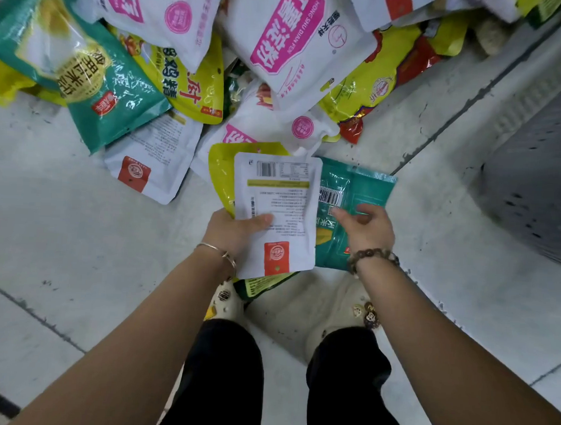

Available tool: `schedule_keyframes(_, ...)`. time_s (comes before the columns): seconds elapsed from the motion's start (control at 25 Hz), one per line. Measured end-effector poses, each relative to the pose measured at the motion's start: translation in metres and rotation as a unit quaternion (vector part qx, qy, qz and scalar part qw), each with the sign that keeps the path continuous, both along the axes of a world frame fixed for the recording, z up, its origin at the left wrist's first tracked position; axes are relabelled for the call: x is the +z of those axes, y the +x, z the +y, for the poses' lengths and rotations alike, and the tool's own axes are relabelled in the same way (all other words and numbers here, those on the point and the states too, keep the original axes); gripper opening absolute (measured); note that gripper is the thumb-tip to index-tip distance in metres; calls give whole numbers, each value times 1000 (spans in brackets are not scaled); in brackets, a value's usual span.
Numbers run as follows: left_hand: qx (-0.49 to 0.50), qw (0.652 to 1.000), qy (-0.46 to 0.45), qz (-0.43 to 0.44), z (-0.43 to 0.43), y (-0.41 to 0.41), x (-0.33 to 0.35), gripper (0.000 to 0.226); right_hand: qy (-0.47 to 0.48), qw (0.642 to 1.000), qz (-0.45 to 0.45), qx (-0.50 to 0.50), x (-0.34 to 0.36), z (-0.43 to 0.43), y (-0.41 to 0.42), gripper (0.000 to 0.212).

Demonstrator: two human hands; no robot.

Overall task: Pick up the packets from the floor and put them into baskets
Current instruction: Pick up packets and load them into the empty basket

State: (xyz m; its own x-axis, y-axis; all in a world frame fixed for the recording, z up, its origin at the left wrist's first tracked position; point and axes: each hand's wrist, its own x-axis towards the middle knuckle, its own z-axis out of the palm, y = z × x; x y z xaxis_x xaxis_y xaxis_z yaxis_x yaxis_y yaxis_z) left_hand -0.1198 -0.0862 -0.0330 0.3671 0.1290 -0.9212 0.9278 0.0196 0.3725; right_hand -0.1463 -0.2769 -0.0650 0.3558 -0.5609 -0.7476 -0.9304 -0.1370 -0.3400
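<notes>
Several soft, light, slippery foil packets: left hand (236, 232) pinches a white packet (276, 205) at centre, thumb on top, yellow packet (221, 173) behind. Right hand (366, 229) lies half-curled on a teal packet (355, 190); can't tell if it grips. Best taken by the flat sealed edges; pile (188, 87) at 12 o'clock, grey basket (541, 180) at 3; pink-lettered packet (297, 50) reads "HONG SHU DIAN FEN".

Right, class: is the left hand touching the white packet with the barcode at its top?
Touching. The head view shows the left hand gripping the white packet, its thumb lying across the printed face.
</notes>
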Motion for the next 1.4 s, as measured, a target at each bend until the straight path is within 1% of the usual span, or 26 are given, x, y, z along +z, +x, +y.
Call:
schedule_keyframes(0.08,20,1000,13,4,6,1,-7,17,-47,994,89,-43,-22,-17,4,79)
schedule_keyframes(0.16,25,999,24,16,10,1,-15,16,-61,981,178,-43,-42,-25,10,98)
schedule_keyframes(0.24,21,999,26,23,12,1,-21,14,-42,971,232,-48,-57,-29,16,107)
schedule_keyframes(0.32,17,999,23,26,11,2,-24,13,16,967,246,-64,-61,-31,21,106)
schedule_keyframes(0.4,15,999,25,16,9,4,-25,12,52,972,222,-58,-61,-33,20,101)
schedule_keyframes(0.48,8,999,33,1,8,6,-22,12,46,985,163,-32,-57,-30,16,96)
schedule_keyframes(0.52,-1,999,39,-6,8,7,-20,12,41,990,136,-22,-52,-27,15,89)
schedule_keyframes(0.56,-13,999,45,-11,9,9,-15,13,41,993,109,-20,-45,-24,13,77)
schedule_keyframes(0.64,-31,998,54,-20,11,13,-1,13,44,997,53,-34,-24,-19,13,49)
schedule_keyframes(0.68,-37,997,61,-26,12,16,9,12,47,997,24,-48,-10,-17,13,40)
schedule_keyframes(0.76,-46,995,81,-45,14,23,36,13,65,994,-28,-83,26,-14,14,30)
schedule_keyframes(0.92,-65,993,73,-69,12,34,110,14,109,985,-103,-91,116,-15,11,27)
schedule_keyframes(1.08,-100,989,55,-96,0,47,198,17,58,977,-175,-107,215,-22,10,17)
schedule_keyframes(1.24,-143,979,51,-137,-33,60,285,15,24,972,-211,-104,301,-37,12,18)
schedule_keyframes(1.4,-169,971,30,-167,-84,75,356,11,-7,957,-253,-140,370,-84,8,17)
